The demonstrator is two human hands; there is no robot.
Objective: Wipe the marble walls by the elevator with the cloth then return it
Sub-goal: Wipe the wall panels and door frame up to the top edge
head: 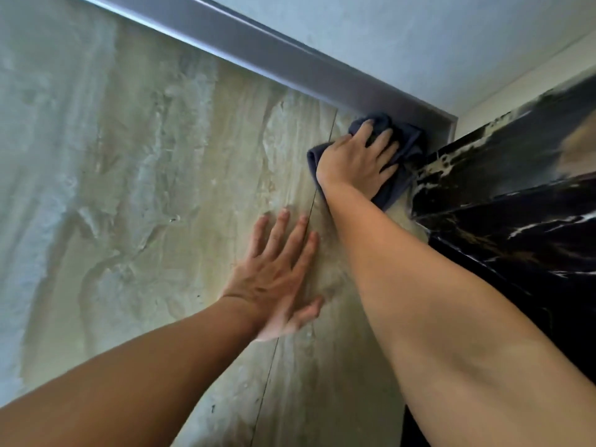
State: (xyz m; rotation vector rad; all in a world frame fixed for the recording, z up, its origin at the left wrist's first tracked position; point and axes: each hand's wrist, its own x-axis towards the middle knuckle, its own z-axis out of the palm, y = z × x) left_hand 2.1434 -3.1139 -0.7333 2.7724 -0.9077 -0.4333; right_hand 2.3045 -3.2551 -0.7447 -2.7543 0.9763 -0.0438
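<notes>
A dark blue cloth (407, 146) is pressed flat against the beige marble wall (154, 188) in its top right corner, just under the ceiling trim. My right hand (356, 159) lies spread on the cloth and holds it to the stone, arm stretched upward. My left hand (277, 275) rests lower on the same wall, palm flat, fingers apart, across a thin vertical joint (309, 214) between two slabs. It holds nothing.
A grey metal trim (258, 50) runs along the top of the wall below the pale ceiling (419, 37). To the right stands a black marble surround (516, 221) with white and gold veins, meeting the beige wall at the corner.
</notes>
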